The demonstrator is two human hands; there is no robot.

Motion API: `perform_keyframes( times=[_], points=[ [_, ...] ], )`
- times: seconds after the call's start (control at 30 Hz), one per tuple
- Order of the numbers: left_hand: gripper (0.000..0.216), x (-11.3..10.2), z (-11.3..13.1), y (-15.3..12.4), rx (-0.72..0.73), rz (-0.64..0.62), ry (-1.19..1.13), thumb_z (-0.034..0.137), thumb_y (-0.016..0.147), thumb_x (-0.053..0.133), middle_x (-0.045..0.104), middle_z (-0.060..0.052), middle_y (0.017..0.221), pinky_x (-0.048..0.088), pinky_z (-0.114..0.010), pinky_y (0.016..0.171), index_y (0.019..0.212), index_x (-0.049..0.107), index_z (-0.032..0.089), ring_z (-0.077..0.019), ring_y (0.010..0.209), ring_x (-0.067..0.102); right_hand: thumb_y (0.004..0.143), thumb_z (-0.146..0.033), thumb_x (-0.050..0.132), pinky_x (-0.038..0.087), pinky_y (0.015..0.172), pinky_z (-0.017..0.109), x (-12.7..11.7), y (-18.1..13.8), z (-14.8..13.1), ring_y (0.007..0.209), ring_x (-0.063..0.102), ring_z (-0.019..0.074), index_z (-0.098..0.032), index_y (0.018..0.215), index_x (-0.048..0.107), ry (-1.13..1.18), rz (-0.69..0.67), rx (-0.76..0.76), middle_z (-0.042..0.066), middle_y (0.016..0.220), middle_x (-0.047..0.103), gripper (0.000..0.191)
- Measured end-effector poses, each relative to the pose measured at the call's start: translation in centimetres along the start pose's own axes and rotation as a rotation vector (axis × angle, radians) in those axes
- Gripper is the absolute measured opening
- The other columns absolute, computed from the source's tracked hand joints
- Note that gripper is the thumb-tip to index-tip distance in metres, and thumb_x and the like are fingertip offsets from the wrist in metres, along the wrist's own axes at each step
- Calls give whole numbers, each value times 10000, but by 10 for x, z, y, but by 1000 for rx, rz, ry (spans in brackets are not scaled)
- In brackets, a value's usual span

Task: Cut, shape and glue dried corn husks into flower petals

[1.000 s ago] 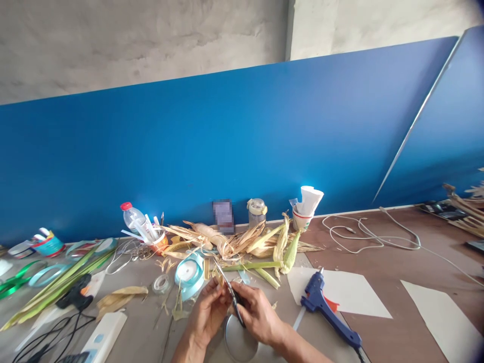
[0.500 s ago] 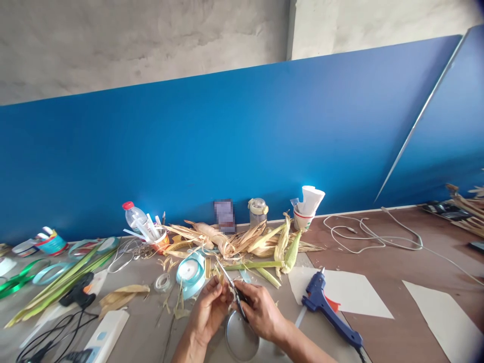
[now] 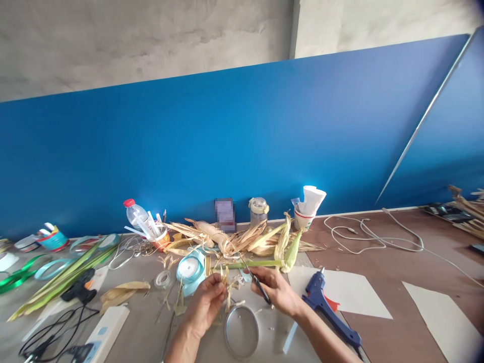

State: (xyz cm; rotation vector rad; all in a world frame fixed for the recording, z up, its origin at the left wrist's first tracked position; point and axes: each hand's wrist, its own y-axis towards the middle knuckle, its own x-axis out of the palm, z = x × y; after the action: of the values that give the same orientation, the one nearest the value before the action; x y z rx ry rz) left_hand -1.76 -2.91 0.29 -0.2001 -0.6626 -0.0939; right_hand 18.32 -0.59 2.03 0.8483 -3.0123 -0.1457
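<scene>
My left hand (image 3: 208,298) pinches a small piece of dry corn husk (image 3: 224,275), pale yellow and frayed, between thumb and fingers. In my right hand (image 3: 278,292) are black-handled scissors (image 3: 260,288), their thin blades pointing away and up to the left, apart from the husk. Below and between the hands, a round silver-grey ring (image 3: 226,334) lies on the table. Scraps of husk (image 3: 237,283) are scattered just beyond it. A pile of dry and green corn husks (image 3: 227,244) lies behind, beside a light-blue ribbon spool (image 3: 189,269).
A blue glue gun (image 3: 333,315) rests on white paper (image 3: 363,295) at the right. White cables (image 3: 378,242) run behind it. At the left are a power strip (image 3: 108,330), a black glue gun (image 3: 80,287) and green leaves (image 3: 56,287). Cups, a bottle (image 3: 134,214) and a jar (image 3: 258,212) line the blue partition.
My right hand has moved right with the scissors, away from my left hand and the husk. The ring now shows more fully. My left hand stays nearly in place.
</scene>
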Motion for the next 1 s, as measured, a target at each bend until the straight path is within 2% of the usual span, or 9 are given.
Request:
perform_keyframes(
  times=[0.1,0.2,0.33,0.5,0.63,0.8,1.0],
  points=[
    [151,0,3,1,42,88,120,154,584,753,504,28,547,329,-195,508,642,616,130,-68,507,426,745,-451,553,265,469,215,-8,1,-1,507,315,78,-112,1041,589,30,-30,33,-50,551,402,452],
    [165,-4,2,2,86,173,224,182,567,763,522,23,571,336,-204,528,662,636,136,-81,531,435,766,-381,517,275,475,229,-13,0,-3,509,324,89,-140,1009,602,-44,-52,22,-42,562,435,353],
    [171,-16,0,6,166,223,393,234,587,748,555,15,617,339,-220,555,711,661,154,-101,559,433,728,-227,504,338,513,232,-24,-7,-16,570,425,119,-197,863,646,-428,-87,-52,-19,638,556,198],
    [168,-15,4,6,175,201,580,296,624,707,557,10,630,335,-232,569,722,663,167,-124,585,434,724,-169,468,370,623,236,-43,-16,-41,687,543,148,-232,951,648,-915,-94,-31,9,766,655,296],
    [163,-8,10,2,147,214,727,314,635,675,546,14,629,346,-243,591,713,650,173,-140,607,448,714,-153,482,361,680,255,-49,-19,-50,798,581,188,-258,993,641,-1162,-102,42,29,859,678,339],
    [118,-13,10,4,182,232,898,291,654,628,563,8,633,357,-253,601,701,636,183,-161,627,478,705,-128,487,352,777,300,-42,-17,-50,931,566,226,-246,972,651,-1268,-91,7,50,968,668,334],
    [106,-13,10,5,178,236,992,294,658,602,562,7,613,360,-263,600,679,632,194,-169,611,478,691,-67,461,340,830,337,-35,-12,-49,940,563,238,-215,921,675,-1299,-104,-35,82,900,683,348]
  ],
)
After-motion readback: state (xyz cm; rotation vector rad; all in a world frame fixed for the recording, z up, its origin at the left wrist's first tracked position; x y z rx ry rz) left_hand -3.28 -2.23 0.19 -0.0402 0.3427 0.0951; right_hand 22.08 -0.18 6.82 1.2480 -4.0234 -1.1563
